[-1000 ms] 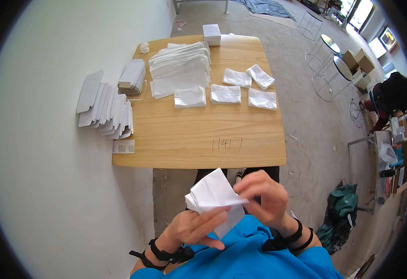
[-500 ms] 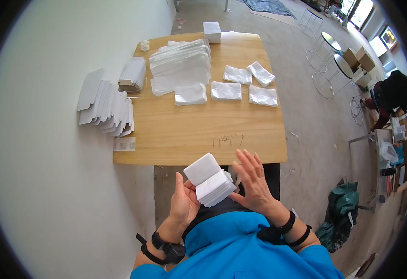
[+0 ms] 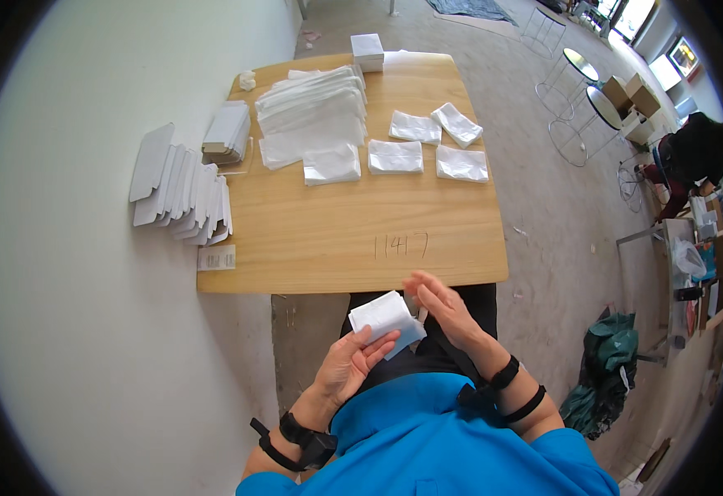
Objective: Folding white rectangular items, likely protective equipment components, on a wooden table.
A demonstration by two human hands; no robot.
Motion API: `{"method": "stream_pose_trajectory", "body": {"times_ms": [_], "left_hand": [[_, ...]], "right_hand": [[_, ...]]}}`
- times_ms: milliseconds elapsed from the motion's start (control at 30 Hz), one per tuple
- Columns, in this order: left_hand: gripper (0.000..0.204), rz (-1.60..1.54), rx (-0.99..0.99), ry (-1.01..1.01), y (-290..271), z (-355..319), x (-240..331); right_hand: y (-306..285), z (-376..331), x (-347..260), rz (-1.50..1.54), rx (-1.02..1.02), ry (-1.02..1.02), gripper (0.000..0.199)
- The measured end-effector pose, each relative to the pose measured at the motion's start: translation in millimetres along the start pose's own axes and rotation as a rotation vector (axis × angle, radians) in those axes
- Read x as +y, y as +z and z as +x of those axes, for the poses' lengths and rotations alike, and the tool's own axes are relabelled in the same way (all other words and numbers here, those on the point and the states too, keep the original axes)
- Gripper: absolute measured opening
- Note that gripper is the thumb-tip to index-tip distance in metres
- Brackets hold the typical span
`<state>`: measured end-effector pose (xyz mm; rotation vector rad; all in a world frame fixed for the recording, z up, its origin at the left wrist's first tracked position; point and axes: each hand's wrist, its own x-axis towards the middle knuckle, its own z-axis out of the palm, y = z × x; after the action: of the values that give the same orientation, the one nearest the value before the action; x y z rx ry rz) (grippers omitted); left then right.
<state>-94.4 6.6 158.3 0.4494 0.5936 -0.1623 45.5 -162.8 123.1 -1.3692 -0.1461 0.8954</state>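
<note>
Over my lap, just in front of the table's near edge, my left hand (image 3: 350, 362) holds a small stack of folded white papers (image 3: 380, 315), its fingers curled round the lower side. A pale bluish-white part shows beneath the stack. To the right of it is my right hand (image 3: 451, 316), fingers stretched out and holding nothing. Whether its fingertips touch the edge of the stack, I cannot tell.
On the wooden table (image 3: 328, 248) lie a pile of thin white sheets (image 3: 312, 116), several folded white packets (image 3: 395, 157) and a white box (image 3: 367, 51). Flattened white cartons (image 3: 175, 190) lean along the wall. A person (image 3: 692, 157) bends at the far right. A green bag (image 3: 608, 364) lies on the floor.
The stack, opened like a book before, is now closed up and turned in my left hand. My left fingers have come round its near side. My right hand has turned more edge-on.
</note>
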Motion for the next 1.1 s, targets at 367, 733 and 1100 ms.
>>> {"method": "stream_pose_trajectory", "body": {"times_ms": [367,733,1100], "left_hand": [[0.021,-0.301,0.097,0.198,-6.7,33.3,12.4],[0.021,-0.057,0.327,0.381,-59.9,123.2,45.6],[0.027,0.957,0.662,0.570,-80.4,218.1,82.7]], "right_hand": [[15.3,16.2,29.4,0.520,-0.273,0.050,0.059],[28.0,105.4,32.4,0.051,0.182,0.040,0.018],[-28.6,213.7,37.4,-0.229,0.215,0.037,0.019]]}}
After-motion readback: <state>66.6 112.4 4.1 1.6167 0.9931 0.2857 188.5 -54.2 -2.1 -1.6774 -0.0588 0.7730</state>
